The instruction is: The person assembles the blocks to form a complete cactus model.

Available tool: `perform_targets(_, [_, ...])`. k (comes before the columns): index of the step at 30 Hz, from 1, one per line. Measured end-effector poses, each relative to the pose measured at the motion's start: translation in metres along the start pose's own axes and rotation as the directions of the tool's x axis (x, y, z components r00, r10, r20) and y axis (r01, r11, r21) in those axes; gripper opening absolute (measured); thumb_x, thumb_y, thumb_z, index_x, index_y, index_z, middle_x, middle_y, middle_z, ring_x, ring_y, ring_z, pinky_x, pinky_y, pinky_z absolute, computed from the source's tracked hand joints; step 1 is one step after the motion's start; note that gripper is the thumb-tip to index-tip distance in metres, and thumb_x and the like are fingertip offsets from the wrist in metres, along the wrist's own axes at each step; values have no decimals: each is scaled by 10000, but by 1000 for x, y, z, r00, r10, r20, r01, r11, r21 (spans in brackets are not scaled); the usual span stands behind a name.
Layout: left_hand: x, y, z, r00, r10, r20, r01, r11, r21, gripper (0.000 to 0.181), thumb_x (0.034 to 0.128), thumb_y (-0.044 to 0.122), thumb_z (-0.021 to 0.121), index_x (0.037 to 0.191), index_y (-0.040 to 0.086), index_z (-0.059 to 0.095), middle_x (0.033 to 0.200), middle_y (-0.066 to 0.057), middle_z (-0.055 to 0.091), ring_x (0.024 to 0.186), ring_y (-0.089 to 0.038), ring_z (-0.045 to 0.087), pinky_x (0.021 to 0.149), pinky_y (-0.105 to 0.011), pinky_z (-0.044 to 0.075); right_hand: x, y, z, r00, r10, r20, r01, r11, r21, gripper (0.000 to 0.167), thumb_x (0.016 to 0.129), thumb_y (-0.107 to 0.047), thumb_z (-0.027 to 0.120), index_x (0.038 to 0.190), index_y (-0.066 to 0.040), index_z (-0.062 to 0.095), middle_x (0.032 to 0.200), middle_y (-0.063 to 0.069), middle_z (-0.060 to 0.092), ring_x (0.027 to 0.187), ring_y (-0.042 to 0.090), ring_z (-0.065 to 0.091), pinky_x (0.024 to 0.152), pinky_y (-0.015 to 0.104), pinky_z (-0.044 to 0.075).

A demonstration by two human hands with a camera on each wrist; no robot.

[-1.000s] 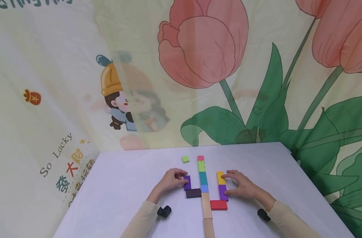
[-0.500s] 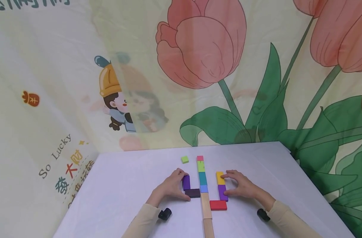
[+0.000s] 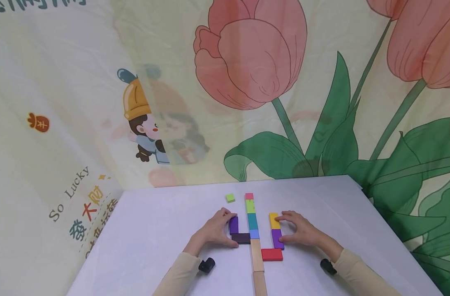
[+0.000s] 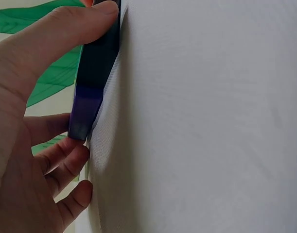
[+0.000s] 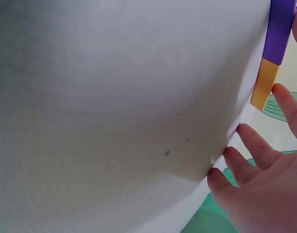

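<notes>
My left hand (image 3: 214, 231) spans two toy blocks: the index finger meets the far end of a purple block (image 3: 234, 225) and the thumb presses the near side of a black block (image 3: 241, 238). In the left wrist view the thumb lies along the dark block (image 4: 97, 63), with a finger at the purple end. My right hand (image 3: 304, 231) reaches from the right. Its index finger touches a yellow block (image 3: 274, 221), and its thumb touches a second purple block (image 3: 276, 235). In the right wrist view its other fingers (image 5: 253, 145) are spread against the table.
Between the hands runs a column of pink, light green, teal (image 3: 252, 221), blue and wooden blocks (image 3: 257, 255). A red block (image 3: 272, 254) adjoins it on the right. One loose green block (image 3: 230, 198) lies at back left on the white table (image 3: 165, 213). Behind hangs a tulip-printed cloth (image 3: 252, 61).
The left thumb has moved from the purple block's side down to the black block's near side, and the index finger to the purple block's far end. The right hand has stayed put.
</notes>
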State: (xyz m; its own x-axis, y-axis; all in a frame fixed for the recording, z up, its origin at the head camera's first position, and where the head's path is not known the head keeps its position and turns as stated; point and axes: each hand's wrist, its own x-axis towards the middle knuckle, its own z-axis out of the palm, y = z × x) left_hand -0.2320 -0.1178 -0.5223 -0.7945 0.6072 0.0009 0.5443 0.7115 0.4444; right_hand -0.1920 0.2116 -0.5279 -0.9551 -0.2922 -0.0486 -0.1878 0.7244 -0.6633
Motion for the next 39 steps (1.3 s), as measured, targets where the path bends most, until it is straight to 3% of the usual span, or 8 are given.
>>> perform_targets(8, [2, -2, -2, 999, -39, 1, 39, 998, -48, 1013, 644, 578, 849, 1459, 109, 473, 1252, -27, 450, 1061, -149, 478, 912, -319, 482, 0, 1, 0, 1000, -12, 2, 12, 1000, -2, 641, 730, -372, 859, 1296, -175, 632, 1463, 229, 420, 1360, 493, 316, 1014, 723, 303])
perform_targets(11, [8, -5, -8, 994, -86, -66, 75, 986, -150, 867, 743, 522, 802, 1434, 94, 499, 1220, -53, 463, 1027, -173, 504, 828, -327, 480, -1, 0, -2, 1000, -14, 1, 14, 1000, -6, 636, 727, -361, 862, 1292, -178, 635, 1461, 227, 423, 1358, 494, 319, 1010, 723, 308])
perform_targets(13, [17, -11, -11, 979, -120, -166, 87, 977, -194, 681, 828, 458, 746, 1365, 82, 560, 1182, -68, 491, 1003, -191, 534, 791, -330, 475, -1, -1, -3, 1000, -9, -1, 9, 1000, -8, 634, 729, -360, 861, 1293, -179, 635, 1462, 225, 423, 1360, 491, 320, 1012, 719, 311])
perform_targets(16, [34, -21, -15, 931, -156, -331, 88, 974, -209, 464, 897, 324, 699, 1264, 52, 619, 1152, -127, 539, 1003, -249, 578, 815, -383, 495, -1, -1, -4, 1000, -9, -2, 9, 1000, -8, 634, 731, -359, 859, 1294, -177, 634, 1461, 233, 420, 1354, 497, 321, 1004, 723, 316])
perform_targets(20, [55, -30, -16, 889, -188, -418, 124, 977, -174, 427, 898, 244, 691, 1248, 6, 633, 1132, -182, 571, 991, -302, 581, 841, -439, 494, 1, 1, -4, 1000, -5, 2, 5, 1000, 8, 631, 734, -357, 857, 1295, -173, 633, 1464, 237, 412, 1354, 501, 316, 1005, 730, 304])
perform_targets(28, [73, -34, -10, 900, -262, -347, 211, 961, -181, 356, 886, 214, 711, 1159, -15, 696, 1023, -134, 617, 943, -265, 548, 846, -419, 463, 1, 4, -1, 1000, -5, 10, 5, 1000, 19, 636, 730, -364, 856, 1293, -167, 633, 1474, 228, 410, 1372, 504, 284, 1012, 739, 281])
perform_targets(35, [74, -35, -8, 886, -230, -404, 114, 950, -292, 170, 843, 68, 737, 998, 2, 716, 930, -109, 652, 860, -235, 627, 798, -358, 512, 1, 3, -2, 1000, -3, 12, 2, 1000, 29, 639, 731, -374, 856, 1296, -176, 632, 1477, 223, 405, 1372, 498, 290, 1018, 737, 277])
perform_targets(39, [72, -34, -13, 904, -221, -365, 72, 922, -381, 90, 857, 15, 715, 944, 2, 733, 916, -107, 697, 796, -190, 649, 731, -284, 523, 1, 4, -2, 1000, -5, 10, 5, 1000, 24, 639, 733, -374, 855, 1299, -179, 630, 1475, 220, 406, 1368, 494, 301, 1018, 733, 281])
